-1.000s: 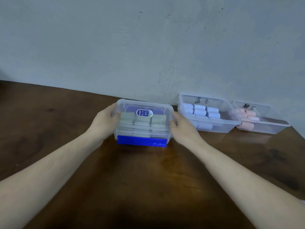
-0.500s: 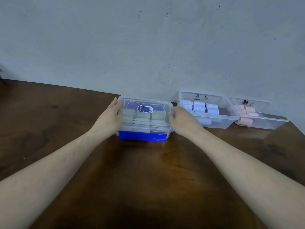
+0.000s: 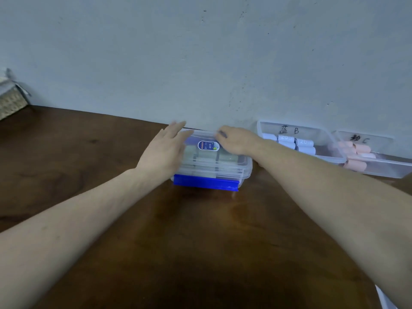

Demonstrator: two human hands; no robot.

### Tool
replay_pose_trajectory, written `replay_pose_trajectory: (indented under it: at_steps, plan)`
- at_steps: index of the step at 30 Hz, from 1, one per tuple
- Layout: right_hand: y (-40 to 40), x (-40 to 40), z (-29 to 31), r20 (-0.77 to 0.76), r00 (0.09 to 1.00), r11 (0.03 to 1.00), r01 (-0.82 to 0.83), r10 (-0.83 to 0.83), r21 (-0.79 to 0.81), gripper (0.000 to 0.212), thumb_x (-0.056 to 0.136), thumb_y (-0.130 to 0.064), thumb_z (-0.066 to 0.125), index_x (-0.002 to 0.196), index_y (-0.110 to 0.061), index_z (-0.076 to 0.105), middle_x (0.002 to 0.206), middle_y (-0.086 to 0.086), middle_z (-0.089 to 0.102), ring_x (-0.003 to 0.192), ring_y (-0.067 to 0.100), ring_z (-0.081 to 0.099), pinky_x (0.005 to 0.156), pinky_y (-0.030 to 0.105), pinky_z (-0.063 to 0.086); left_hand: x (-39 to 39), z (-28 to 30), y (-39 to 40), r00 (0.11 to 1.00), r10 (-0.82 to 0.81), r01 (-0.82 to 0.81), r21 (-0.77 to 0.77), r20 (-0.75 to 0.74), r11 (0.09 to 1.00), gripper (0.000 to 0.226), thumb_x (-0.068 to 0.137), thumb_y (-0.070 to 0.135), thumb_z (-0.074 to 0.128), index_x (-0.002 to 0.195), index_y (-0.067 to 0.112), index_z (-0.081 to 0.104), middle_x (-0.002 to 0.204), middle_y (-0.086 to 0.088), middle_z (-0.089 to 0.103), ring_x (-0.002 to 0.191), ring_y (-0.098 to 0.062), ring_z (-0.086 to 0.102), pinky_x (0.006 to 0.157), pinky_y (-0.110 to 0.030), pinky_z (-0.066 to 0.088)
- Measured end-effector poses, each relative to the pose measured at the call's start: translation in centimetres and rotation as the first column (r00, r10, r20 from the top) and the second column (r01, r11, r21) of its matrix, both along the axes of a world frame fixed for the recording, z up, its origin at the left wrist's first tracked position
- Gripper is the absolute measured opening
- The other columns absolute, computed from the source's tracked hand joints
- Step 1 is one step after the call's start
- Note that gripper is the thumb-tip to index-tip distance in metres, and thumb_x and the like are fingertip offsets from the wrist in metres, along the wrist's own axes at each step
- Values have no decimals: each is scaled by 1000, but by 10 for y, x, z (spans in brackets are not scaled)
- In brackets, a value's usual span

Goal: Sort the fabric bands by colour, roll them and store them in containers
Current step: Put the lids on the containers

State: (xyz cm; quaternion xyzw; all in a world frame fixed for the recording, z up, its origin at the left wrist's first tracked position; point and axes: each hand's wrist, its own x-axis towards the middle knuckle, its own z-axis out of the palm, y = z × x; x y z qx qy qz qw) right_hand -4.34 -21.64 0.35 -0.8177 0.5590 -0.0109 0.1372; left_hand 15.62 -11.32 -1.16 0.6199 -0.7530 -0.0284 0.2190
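While the lidded box (image 3: 211,161) stands on the table (image 3: 89,163) close to the wall (image 3: 200,52), its lid appears to be the step in hand: it is judged that the lid is being pressed or seated. The left hand (image 3: 163,150) is laid against the box's left end with fingers straight and spread; the right hand (image 3: 234,139) is set over the far right of the lid, fingers bent down onto it, though whether anything is pinched cannot be told. For a good seal, even pressure should be given along both ends and the far edge, and the blue clip (image 3: 206,182) at the near side should be checked. The box should be steadied so it is not shoved into the blue-band tub (image 3: 298,141) just beside it.

Greenish rolls are seen dimly through the lid; their number cannot be counted. Fingertips of both hands are blurred. The far rim of the box is hidden behind the hands. The pink-band tub (image 3: 374,152) is cut off at the right edge, and a woven basket (image 3: 11,103) at the left edge.
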Motion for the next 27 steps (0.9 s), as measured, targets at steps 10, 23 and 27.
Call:
replay_pose_trajectory:
  at_steps: [10, 23, 27]
  plan:
    - [-27, -9, -14, 105, 993, 998, -55, 58, -26, 48, 101, -59, 32, 109, -25, 65, 115, -3, 68, 108, 21, 59, 94, 37, 46, -1, -10, 6, 805, -376, 361, 124, 458, 924, 63, 97, 62, 27, 155, 37, 24, 161, 8, 27, 146, -26, 31, 117, -50, 30]
    - [-37, 5, -7, -51, 992, 988, -109, 115, 108, 62, 103, -60, 19, 142, -23, 50, 150, 0, 49, 135, 23, 44, 106, 37, 34, -3, -19, 6, 746, -367, 367, 117, 556, 923, 82, 88, 68, 50, 155, 39, 14, 164, 8, 19, 150, -25, 19, 121, -50, 20]
    - [-44, 8, -18, -35, 993, 993, -113, 114, 46, 66, 100, -66, 18, 135, -24, 55, 140, 5, 54, 132, 26, 45, 108, 41, 35, 0, -23, 5, 745, -361, 405, 50, 561, 913, 80, 83, 50, 71, 151, 29, 34, 157, 1, 38, 141, -32, 40, 115, -54, 32]
